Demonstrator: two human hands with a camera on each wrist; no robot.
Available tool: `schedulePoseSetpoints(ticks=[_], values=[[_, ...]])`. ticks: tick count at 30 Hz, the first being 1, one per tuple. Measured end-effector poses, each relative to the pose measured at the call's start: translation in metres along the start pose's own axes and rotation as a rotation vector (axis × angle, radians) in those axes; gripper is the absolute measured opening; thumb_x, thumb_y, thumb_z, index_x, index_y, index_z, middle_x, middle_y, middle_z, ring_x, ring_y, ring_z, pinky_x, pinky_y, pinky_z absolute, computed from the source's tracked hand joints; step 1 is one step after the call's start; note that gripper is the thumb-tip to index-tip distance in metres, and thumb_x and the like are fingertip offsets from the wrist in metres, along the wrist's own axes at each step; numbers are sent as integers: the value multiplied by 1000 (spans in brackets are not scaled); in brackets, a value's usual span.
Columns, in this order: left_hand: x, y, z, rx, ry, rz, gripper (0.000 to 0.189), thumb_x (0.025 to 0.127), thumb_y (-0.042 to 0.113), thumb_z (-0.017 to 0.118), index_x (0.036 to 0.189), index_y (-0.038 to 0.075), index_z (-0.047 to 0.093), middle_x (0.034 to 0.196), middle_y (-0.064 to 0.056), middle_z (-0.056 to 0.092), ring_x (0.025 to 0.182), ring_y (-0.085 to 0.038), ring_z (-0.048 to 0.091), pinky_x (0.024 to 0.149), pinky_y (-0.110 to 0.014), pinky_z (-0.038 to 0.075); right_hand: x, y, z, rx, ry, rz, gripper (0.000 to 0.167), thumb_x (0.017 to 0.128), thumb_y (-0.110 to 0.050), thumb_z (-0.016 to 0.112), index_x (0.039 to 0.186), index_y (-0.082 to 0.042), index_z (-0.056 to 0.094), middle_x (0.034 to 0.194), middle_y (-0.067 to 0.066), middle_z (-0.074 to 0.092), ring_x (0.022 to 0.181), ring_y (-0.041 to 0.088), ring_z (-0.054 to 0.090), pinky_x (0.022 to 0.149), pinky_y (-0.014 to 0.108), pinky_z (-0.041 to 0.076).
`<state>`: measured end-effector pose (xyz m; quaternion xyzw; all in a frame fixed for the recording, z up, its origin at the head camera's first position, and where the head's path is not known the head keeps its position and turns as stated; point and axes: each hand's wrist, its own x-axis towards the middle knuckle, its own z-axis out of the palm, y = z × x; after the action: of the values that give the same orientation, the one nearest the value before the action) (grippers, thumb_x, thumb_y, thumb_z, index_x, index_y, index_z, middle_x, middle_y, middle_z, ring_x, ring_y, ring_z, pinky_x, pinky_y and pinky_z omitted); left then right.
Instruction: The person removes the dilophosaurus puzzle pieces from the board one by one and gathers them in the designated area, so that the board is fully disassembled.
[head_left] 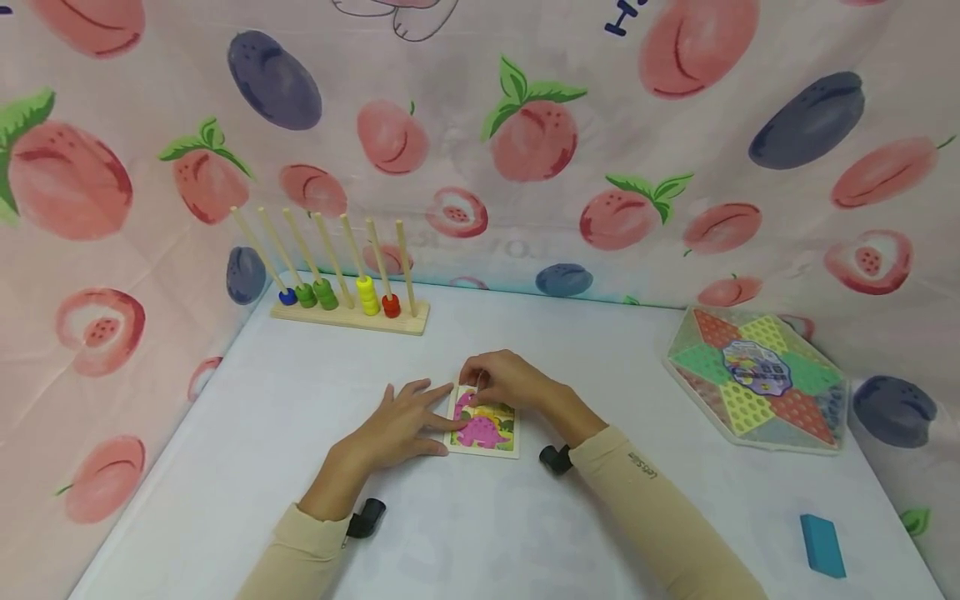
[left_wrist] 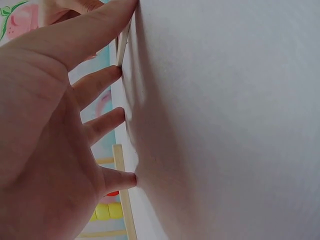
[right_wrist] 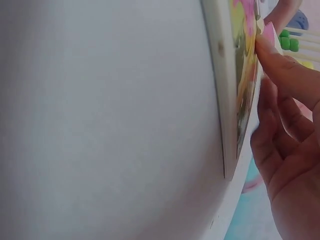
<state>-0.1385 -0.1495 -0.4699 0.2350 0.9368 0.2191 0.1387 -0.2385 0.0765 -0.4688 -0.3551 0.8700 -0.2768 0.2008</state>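
Note:
A small wooden jigsaw puzzle (head_left: 483, 433) with pink dinosaurs on it lies on the table in front of the person. The left hand (head_left: 401, 425) spreads its fingers at the board's left side, with the index fingertip over the picture and the thumb at the lower left edge. In the left wrist view, the fingertips (left_wrist: 116, 116) of that hand rest on the table and against the board's edge. At the upper left corner, the right hand (head_left: 513, 379) pinches a puzzle piece, whose pink pointed part (right_wrist: 269, 33) stands raised in the right wrist view. Its fingers hide most of the piece.
A wooden bead counting rack (head_left: 348, 318) with upright pegs stands at the back left. On the right lies a hexagonal Chinese checkers board (head_left: 757, 379). A blue block (head_left: 822, 546) sits near the front right. Fruit-print cloth (head_left: 465, 108) hangs behind the white table (head_left: 480, 533).

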Motion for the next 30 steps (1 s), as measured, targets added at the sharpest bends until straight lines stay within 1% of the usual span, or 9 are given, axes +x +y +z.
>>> schedulePoseSetpoints(ticks=[3,8,11,14,17,21,23,26,30], values=[[0,1,0,0,2,0,47,86,40,79,131,41,67,167,-2,37,156,-43,24,115,-84,10,0,2,1,28,13,5,22,89,-19,80,108,-18,70,102,-2,73,85,7,64,82,20,57],[0,1,-1,-5,4,8,47,86,40,80,131,40,68,167,-3,37,155,-43,25,115,-84,10,-2,2,1,27,42,43,15,91,-22,78,105,-21,71,101,-5,74,86,6,65,83,22,57],[-1,1,-1,-6,3,9,47,86,40,80,131,40,68,167,-2,36,155,-43,25,115,-84,10,-4,0,0,35,57,59,12,93,-24,76,104,-22,71,100,-6,73,85,7,63,81,23,55],[0,0,-1,-6,-1,9,47,86,40,80,131,41,68,167,0,36,156,-42,24,115,-84,10,-6,-1,-2,79,68,73,11,94,-23,74,104,-23,71,99,-5,72,84,10,62,77,22,54],[0,1,-1,-6,-4,5,47,86,40,80,131,41,68,167,2,37,156,-41,24,116,-84,10,-10,-1,-5,156,75,67,10,96,-20,72,106,-19,70,101,-1,69,83,13,62,75,21,53],[1,2,-2,-7,0,2,46,85,38,81,129,41,69,166,2,39,156,-41,24,116,-84,11,-17,1,-12,243,108,56,12,98,-16,68,110,-12,68,101,6,66,81,17,67,73,24,58],[1,3,-2,-9,4,6,45,85,37,81,129,40,70,165,1,40,156,-41,25,115,-84,11,-20,2,-17,272,136,72,15,99,-15,67,111,-8,68,101,8,65,82,20,69,72,27,61],[1,3,-1,-2,9,14,47,86,36,81,131,38,69,165,-1,41,156,-39,26,115,-85,11,-27,3,-24,304,174,107,18,98,-16,68,114,-6,68,103,10,62,87,22,69,74,29,63],[2,3,0,31,12,21,54,88,35,80,139,36,63,163,-3,42,155,-36,29,115,-84,12,-37,7,-34,326,212,133,21,98,-14,67,116,-5,68,106,11,61,91,26,70,75,30,64]])
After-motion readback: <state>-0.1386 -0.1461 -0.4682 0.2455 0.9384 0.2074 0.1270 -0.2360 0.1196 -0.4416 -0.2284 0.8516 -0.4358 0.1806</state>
